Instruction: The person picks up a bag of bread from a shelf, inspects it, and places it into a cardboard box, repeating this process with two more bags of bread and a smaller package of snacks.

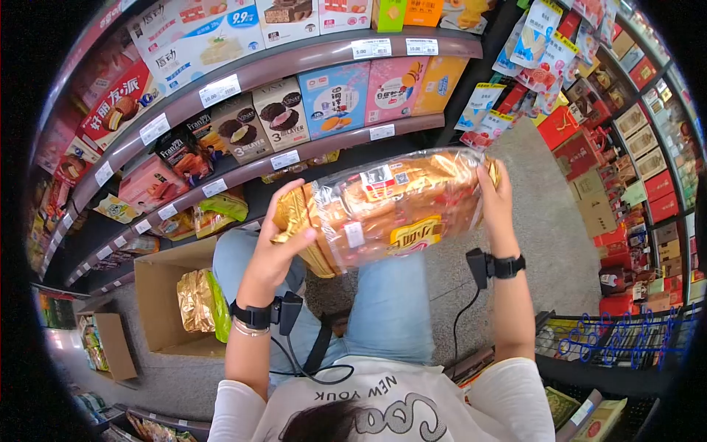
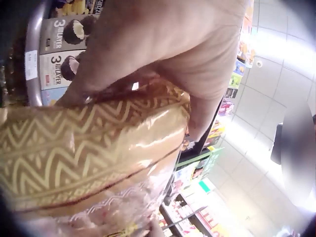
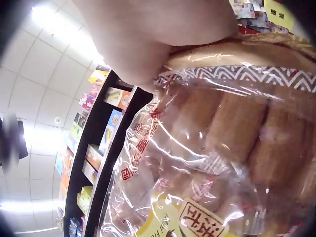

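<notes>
A large clear plastic bag of bread rolls (image 1: 398, 210), with gold patterned ends and a yellow label, is held up level over the person's lap. At its left end, the left hand (image 1: 274, 243) grips the gold wrapping, thumb on the near face. The right hand (image 1: 497, 202) grips the opposite end, its thumb over the gold edge. In the left wrist view the hand bends over the zigzag-printed end of the bread bag (image 2: 98, 153). Long brown rolls show through the plastic of the bread bag (image 3: 237, 128) in the right wrist view.
An open cardboard box (image 1: 158, 309) holding gold and green packages stands on the floor at the left. Shelves (image 1: 324, 140) of boxed snacks curve across the front. Hanging packets (image 1: 482, 110) are at the shelf end, and a blue wire rack (image 1: 626, 335) stands at the right.
</notes>
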A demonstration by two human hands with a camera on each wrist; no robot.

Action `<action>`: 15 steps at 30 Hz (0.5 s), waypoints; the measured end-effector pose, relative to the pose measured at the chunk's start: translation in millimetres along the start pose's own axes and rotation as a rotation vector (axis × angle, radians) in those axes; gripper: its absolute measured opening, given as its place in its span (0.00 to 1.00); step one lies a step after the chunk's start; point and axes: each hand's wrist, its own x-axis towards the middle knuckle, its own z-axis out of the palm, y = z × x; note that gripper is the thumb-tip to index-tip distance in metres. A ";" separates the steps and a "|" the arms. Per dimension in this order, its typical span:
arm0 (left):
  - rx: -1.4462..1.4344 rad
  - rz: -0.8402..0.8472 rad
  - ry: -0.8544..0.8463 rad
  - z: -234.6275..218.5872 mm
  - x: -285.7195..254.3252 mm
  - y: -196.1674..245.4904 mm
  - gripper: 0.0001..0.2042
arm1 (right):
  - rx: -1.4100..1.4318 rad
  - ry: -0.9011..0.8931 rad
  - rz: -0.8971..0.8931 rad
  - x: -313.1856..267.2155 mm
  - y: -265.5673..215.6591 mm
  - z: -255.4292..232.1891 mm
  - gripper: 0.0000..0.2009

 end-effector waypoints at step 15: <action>0.221 -0.065 -0.335 63.6 -2.1 -7.9 0.42 | -0.194 -0.693 -0.305 24.5 -128.0 85.0 0.14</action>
